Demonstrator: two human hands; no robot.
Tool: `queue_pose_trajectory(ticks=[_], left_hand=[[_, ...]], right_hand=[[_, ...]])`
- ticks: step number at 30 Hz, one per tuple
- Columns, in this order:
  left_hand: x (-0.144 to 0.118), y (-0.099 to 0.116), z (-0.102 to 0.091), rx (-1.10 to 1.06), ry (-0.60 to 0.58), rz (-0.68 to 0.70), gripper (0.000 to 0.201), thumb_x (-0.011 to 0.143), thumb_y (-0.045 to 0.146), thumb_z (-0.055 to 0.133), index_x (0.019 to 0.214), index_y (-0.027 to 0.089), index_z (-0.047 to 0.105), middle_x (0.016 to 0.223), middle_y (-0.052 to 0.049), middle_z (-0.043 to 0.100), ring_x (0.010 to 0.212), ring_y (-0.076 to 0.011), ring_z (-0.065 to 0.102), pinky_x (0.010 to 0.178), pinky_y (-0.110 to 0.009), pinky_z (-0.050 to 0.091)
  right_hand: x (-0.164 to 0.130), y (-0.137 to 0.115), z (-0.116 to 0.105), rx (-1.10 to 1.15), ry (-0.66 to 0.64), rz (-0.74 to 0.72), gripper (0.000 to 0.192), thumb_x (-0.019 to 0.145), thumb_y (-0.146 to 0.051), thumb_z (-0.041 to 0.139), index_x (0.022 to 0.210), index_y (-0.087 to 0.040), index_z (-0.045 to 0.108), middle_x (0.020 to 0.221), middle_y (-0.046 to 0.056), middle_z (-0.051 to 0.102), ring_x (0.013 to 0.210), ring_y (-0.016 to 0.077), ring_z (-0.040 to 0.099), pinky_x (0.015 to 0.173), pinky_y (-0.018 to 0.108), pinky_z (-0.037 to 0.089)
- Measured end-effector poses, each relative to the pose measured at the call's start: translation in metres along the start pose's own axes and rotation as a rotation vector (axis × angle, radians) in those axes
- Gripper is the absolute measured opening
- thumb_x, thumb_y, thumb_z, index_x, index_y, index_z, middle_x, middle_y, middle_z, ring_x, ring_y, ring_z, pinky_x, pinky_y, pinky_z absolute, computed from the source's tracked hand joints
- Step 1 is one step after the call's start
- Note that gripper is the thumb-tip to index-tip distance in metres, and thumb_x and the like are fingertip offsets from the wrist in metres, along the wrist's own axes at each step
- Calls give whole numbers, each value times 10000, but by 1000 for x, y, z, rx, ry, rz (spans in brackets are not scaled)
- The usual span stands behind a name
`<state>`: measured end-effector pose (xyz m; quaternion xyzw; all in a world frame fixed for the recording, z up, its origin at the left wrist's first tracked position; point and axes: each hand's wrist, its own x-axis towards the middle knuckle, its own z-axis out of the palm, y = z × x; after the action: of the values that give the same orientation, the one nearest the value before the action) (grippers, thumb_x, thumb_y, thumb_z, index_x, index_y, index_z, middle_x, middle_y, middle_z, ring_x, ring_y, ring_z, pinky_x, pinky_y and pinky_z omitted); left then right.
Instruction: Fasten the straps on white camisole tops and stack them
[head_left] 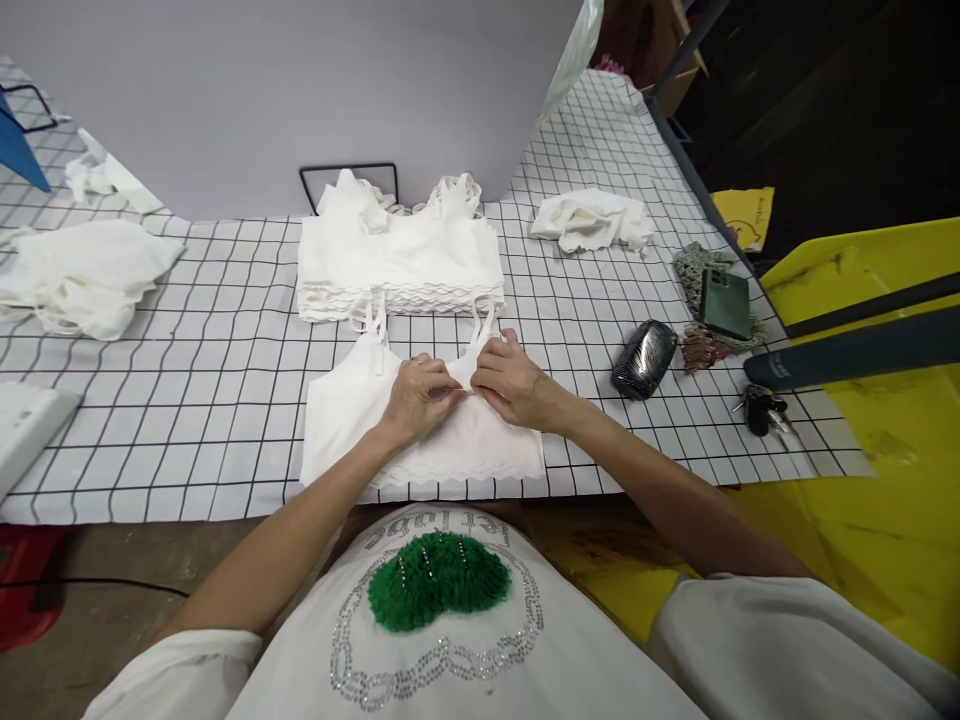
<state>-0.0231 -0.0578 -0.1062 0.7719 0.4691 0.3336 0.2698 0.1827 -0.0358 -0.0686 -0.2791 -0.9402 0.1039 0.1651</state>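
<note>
Both my hands are on the white camisole (pixel 450 440), which lies flat at the near edge of the tabletop (pixel 225 380). My left hand (pixel 418 397) pinches fabric near the neckline, fingers together on the cloth. My right hand (pixel 517 385) does the same just beside it, fingers clamped on the same bit of fabric by the right strap. The hands nearly touch at the centre.

Straps point away from me and reach the stack of folded white tops (pixel 401 265) right behind. Risk: the straps look close enough to snag that stack, so a tug on the camisole could drag the bottom layers askew. The lower hem sits at the tabletop edge; a pull toward me could slide it off. The thin fabric may bunch under the pinch and crease.

Loose white garments lie left (pixel 82 275) and far right (pixel 592 220), well apart. A black case (pixel 643 358), a green phone (pixel 725 303) and keys (pixel 761 408) sit to the right, clear of my hands. An elbow swing to the right could knock the case.
</note>
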Motion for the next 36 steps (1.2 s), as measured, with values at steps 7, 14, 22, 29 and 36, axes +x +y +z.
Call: queue_pose_trajectory(ticks=[7, 14, 22, 29, 36], left_hand=[[2, 0, 0, 108, -128, -40, 91, 884, 287, 693, 887, 214, 748, 791, -19, 696, 809, -207, 551, 799, -374, 354], [1, -3, 2, 153, -118, -14, 104, 847, 282, 704, 894, 189, 704, 892, -41, 733, 873, -230, 579, 838, -401, 364], [2, -2, 4, 262, -97, 19, 199, 831, 258, 743, 1010, 192, 687, 942, -54, 715, 916, -251, 617, 862, -422, 414], [-32, 30, -27, 496, 37, 151, 507, 1019, 287, 455, 1499, 140, 383, 1374, -193, 581, 1349, -303, 502, 1181, -541, 286], [-107, -13, -52, 666, 33, 193, 725, 1008, 529, 361, 1619, 216, 130, 1606, -151, 360, 1485, -347, 328, 1210, -566, 262]], right_hand=[[24, 36, -48, 387, -309, 308, 250, 897, -414, 636, 860, -179, 712, 783, 27, 633, 729, 153, 502, 776, 354, 390], [57, 88, -81, 271, -34, 431, 417, 956, -456, 526, 705, -188, 724, 591, 11, 522, 774, 179, 507, 775, 337, 374], [71, 114, -60, 159, -3, 443, 326, 949, -338, 549, 712, -180, 709, 675, 31, 595, 849, 207, 539, 835, 368, 415], [19, 7, 2, 38, 237, 406, 431, 1028, -266, 377, 1409, -168, 554, 1481, 148, 526, 1394, 290, 449, 1147, 586, 305], [-68, -52, 25, 12, -107, 487, 865, 913, -674, 508, 1597, -213, 250, 1645, 157, 211, 1534, 353, 201, 1197, 638, 240]])
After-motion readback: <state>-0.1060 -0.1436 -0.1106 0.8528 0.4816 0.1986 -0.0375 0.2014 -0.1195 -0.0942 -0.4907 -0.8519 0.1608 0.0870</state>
